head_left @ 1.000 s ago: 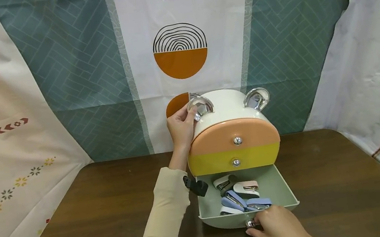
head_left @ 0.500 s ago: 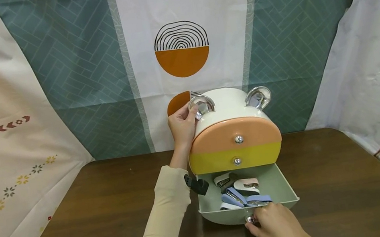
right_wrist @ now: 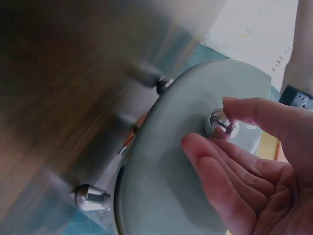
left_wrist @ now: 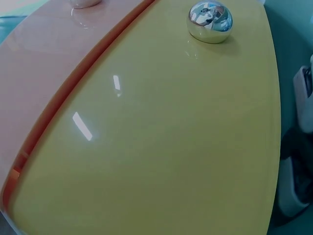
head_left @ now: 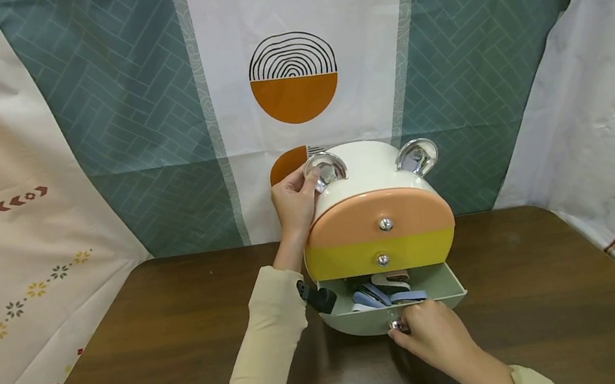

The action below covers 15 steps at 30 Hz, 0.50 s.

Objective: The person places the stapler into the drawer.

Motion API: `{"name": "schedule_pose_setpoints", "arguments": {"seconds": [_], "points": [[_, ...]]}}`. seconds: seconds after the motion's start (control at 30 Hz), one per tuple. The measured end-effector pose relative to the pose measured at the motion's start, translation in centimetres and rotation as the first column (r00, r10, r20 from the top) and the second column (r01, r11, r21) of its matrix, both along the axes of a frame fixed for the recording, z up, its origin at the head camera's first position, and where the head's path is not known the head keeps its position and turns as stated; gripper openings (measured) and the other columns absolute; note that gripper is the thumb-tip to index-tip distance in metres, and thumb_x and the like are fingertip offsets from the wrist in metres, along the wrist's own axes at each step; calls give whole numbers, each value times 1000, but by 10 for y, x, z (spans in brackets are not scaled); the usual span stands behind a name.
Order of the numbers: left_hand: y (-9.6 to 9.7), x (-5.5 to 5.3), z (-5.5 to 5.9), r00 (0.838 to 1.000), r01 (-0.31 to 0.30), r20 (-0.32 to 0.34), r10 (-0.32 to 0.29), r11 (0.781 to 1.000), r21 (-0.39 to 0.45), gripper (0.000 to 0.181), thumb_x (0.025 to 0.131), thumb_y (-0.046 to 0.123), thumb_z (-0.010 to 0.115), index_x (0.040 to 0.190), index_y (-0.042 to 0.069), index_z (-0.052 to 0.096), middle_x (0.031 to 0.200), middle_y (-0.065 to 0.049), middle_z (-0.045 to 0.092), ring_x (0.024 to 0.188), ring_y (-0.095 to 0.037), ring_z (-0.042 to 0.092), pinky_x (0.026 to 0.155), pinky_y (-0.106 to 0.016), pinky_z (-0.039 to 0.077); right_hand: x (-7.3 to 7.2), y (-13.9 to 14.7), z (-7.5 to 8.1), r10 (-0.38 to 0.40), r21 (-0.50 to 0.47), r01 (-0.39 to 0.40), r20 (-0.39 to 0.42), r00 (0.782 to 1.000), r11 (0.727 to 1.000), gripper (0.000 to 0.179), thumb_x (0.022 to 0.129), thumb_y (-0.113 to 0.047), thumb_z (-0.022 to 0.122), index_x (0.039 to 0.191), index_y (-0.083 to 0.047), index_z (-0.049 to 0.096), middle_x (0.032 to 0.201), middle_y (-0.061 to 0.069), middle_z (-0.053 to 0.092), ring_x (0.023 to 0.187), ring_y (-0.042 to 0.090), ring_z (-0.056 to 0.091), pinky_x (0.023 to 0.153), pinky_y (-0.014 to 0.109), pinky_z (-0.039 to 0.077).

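Note:
A round-topped white drawer box [head_left: 365, 164] stands on the table, with an orange drawer front [head_left: 341, 223], a yellow one [head_left: 346, 260] and a pale green drawer [head_left: 355, 324] at the bottom. The green drawer is partly out and holds several small staplers [head_left: 407, 296], blue, white and pinkish. My left hand [head_left: 293, 204] grips the silver ear-shaped piece [head_left: 330, 166] on the box's left top; it is outside the left wrist view. With thumb and fingers, my right hand [head_left: 436, 334] pinches the silver knob [right_wrist: 221, 123] of the green drawer. The drawer's back is hidden.
A second silver ear [head_left: 418, 157] sits on the box's right top. Silver feet [right_wrist: 92, 197] hold the box above the brown wooden table [head_left: 187, 340]. Patterned cloths [head_left: 142, 110] hang behind and at both sides.
The green drawer has slid inward, pushed by my right hand at its knob, and fewer staplers show. My left hand keeps its grip on the ear.

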<state>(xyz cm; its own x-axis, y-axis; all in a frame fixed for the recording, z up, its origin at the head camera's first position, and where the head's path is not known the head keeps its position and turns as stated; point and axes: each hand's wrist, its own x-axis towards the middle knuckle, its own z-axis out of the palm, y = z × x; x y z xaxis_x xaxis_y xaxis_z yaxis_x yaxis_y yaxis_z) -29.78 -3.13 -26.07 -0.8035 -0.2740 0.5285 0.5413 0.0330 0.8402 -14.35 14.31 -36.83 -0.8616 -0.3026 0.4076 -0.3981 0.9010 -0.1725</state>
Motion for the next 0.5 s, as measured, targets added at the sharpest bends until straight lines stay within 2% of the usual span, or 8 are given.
{"name": "schedule_pose_setpoints", "arguments": {"seconds": [0.27,0.5], "points": [[0,-1,-2,1000,4,6,-4,1000,-5,24,81,9,67,101,-4,68,93,-16,68,80,-18,66,67,-22,52,-23,-1,-3,-7,-43,6,-2,1000,999,50,67,-19,76,45,-18,32,46,-13,20,45,5,25,41,20,19],[0,-3,1,1000,-6,-7,5,1000,-14,23,81,8,67,101,-4,68,92,-16,68,80,-17,66,67,-22,52,-39,-2,-1,10,-76,-7,35,999,997,49,69,-18,77,43,-16,36,43,-13,23,42,4,26,41,20,19]]}}
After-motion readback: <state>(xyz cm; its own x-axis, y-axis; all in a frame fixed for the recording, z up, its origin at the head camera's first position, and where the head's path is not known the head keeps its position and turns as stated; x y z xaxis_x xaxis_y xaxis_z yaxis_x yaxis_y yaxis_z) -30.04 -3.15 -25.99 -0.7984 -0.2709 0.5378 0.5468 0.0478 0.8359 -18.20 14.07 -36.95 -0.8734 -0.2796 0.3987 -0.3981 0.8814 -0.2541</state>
